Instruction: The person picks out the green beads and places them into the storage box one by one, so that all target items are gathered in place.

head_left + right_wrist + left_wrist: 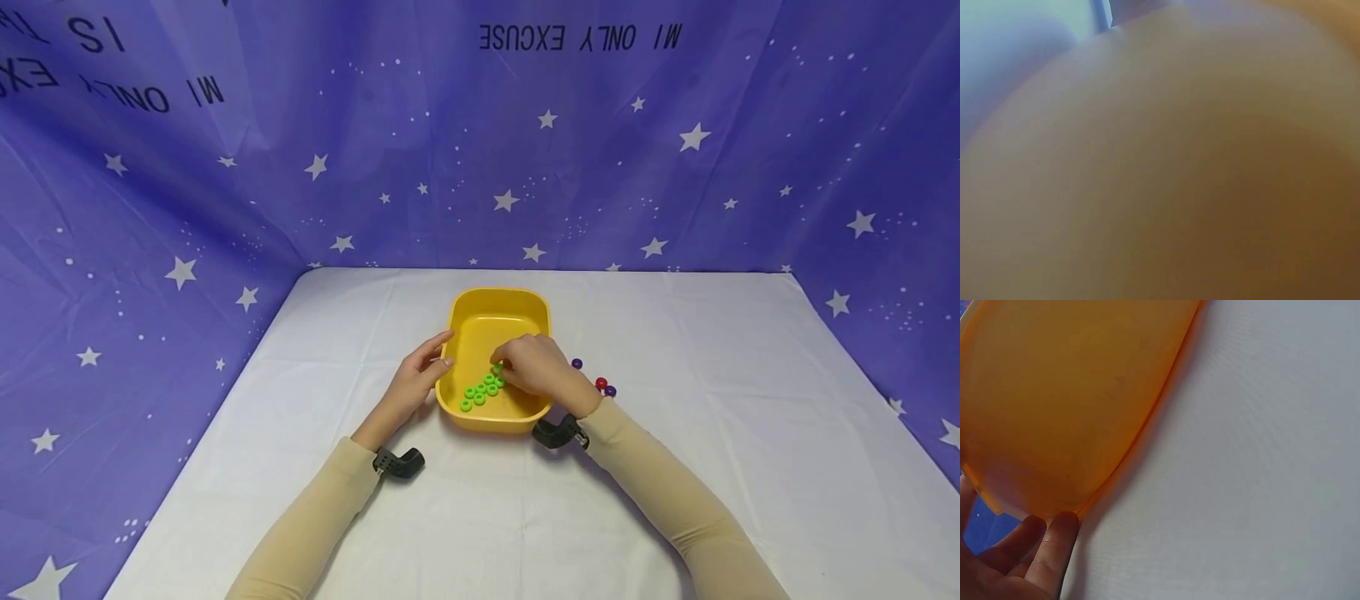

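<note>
A yellow plastic tub (497,423) stands on the white-covered table, a loose row of small green beads (480,399) lying on its floor. At the tub's left side my left hand (414,379) holds the wall, its thumb over the rim; fingertips (1062,525) press the outer wall in the left wrist view. My right hand (534,365) reaches in over the right rim with bent fingers and pinches a green bead (497,368) at the far end of the row. The right hand partly hides the beads nearest it. Only a blurred close surface fills most of the right wrist view.
Right of the tub, by the right wrist, lie a red bead (602,383) and purple beads (577,363). Dark wrist mounts (403,463) sit at both sleeve cuffs. A purple star-printed curtain (525,167) hangs behind the table's far edge and along its sides.
</note>
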Motion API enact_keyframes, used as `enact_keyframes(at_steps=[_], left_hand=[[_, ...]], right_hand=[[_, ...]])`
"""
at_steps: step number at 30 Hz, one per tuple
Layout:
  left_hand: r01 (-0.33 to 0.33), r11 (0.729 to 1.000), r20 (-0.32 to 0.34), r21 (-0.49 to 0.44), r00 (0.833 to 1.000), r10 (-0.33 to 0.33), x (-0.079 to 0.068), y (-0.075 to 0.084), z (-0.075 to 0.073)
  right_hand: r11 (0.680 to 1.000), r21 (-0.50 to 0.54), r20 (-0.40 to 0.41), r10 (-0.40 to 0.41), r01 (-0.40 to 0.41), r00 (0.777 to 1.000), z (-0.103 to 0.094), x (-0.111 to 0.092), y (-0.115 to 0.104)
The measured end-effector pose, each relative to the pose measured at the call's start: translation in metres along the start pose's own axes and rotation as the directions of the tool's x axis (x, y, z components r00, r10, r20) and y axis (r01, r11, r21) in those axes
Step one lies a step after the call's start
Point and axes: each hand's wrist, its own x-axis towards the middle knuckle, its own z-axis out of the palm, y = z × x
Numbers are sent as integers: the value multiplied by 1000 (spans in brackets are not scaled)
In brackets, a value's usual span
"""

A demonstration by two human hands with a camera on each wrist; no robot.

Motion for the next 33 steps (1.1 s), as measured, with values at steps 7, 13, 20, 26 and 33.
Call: enact_keyframes(at_steps=[7,13,20,26,33], left_hand=[[44,998,21,-40,999,-43,-2,5,-1],[42,998,21,-52,999,-41,-1,5,-1],[44,998,23,-46,999,-43,-1,6,0],[36,998,24,-50,999,-35,-1,5,-1],[45,998,16,-44,999,-44,0,5,0]], right_hand=[[1000,-31,32,3,-2,999,1,2,0],[999,-42,31,2,-1,1000,0,2,0],[999,-54,38,3,-1,999,0,1,0],[998,-59,34,-7,9,999,0,1,1],[999,-40,28,-4,5,1000,-1,0,1]])
